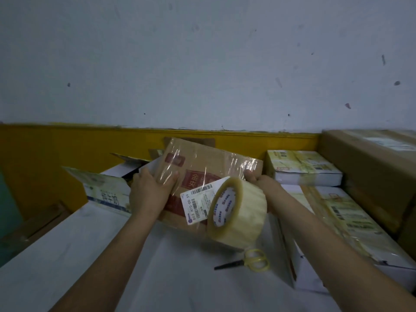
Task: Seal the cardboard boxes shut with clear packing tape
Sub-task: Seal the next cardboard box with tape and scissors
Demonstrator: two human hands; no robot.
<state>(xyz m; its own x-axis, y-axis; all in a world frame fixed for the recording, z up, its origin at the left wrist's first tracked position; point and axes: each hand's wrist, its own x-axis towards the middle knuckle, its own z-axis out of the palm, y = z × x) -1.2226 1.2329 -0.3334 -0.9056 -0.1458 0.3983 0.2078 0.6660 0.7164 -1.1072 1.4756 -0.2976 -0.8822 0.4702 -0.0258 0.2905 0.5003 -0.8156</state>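
A brown cardboard box [202,163] with red print and a white shipping label [198,203] is held tilted above the white table [90,255]. Clear tape shines across its top face. My left hand [150,190] grips its left side, thumb on top. My right hand [256,176] holds its right edge. A big roll of clear packing tape [238,212] hangs in front of the box, close to my right wrist; it appears still joined to the box by a strip of tape. Neither hand holds the roll.
Yellow-handled scissors [252,260] lie on the table below the roll. Taped white-and-yellow printed boxes [304,167] are stacked at the right, with a large brown carton [371,167] behind them. An open printed box [105,190] stands at the left, against the wall.
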